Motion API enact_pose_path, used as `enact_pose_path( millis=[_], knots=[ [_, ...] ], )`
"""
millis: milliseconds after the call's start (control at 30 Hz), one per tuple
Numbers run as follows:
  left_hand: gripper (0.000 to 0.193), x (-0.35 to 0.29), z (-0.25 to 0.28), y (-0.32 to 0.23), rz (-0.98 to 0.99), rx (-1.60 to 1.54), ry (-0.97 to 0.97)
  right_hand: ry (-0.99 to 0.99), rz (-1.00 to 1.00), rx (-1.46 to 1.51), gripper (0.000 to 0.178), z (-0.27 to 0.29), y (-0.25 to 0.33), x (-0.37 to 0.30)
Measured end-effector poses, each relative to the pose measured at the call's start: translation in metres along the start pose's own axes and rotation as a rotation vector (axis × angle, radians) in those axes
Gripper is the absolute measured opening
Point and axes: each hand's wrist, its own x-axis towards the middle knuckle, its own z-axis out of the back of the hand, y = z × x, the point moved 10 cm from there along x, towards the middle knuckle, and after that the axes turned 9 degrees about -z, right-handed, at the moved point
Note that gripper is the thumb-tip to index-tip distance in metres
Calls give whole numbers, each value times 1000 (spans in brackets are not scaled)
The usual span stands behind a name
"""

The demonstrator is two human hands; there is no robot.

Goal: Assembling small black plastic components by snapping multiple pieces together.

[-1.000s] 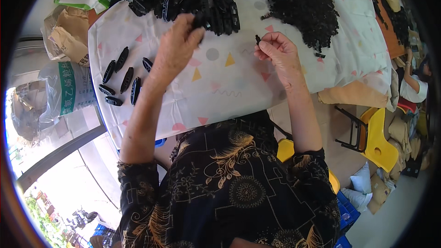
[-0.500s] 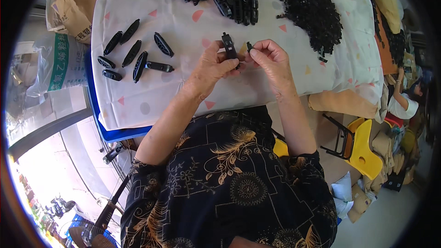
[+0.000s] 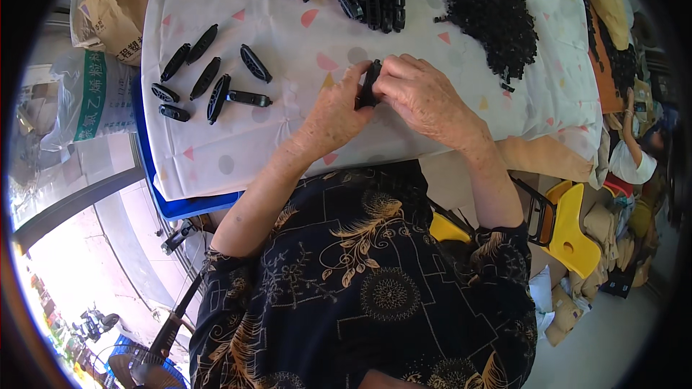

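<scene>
A long, narrow black plastic part (image 3: 370,82) is held upright over the table, between the thumb and fingers of my left hand (image 3: 333,112). My right hand (image 3: 427,101) is closed, its bent fingertips pressed against the right side of that part. The small black plastic piece seen in my right fingers a moment earlier is hidden behind them now. To the left on the patterned tablecloth (image 3: 288,21) lie several loose black oval parts (image 3: 205,78), some showing a ribbed face.
A heap of long black parts (image 3: 371,0) covers the table's far middle. Right of it spreads a pile of small black pieces (image 3: 494,21). A plastic sack (image 3: 101,94) stands past the left edge, a yellow chair (image 3: 573,234) at the right. Another person's arm (image 3: 634,137) shows far right.
My right hand has moved left with its small black piece and met the long part. The long part has turned in my left hand, showing a narrower side.
</scene>
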Motion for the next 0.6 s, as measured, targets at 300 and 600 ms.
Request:
enact_pose_path(
  millis=[300, 600],
  knots=[
    [58, 2, -10, -6, -94, -30, 28, 35, 37, 30, 9, -4, -5, 3],
    [60, 9, -16, 6, 61, -610, -85, -66, -516, 968, 38, -39, -72, -7]
  ],
)
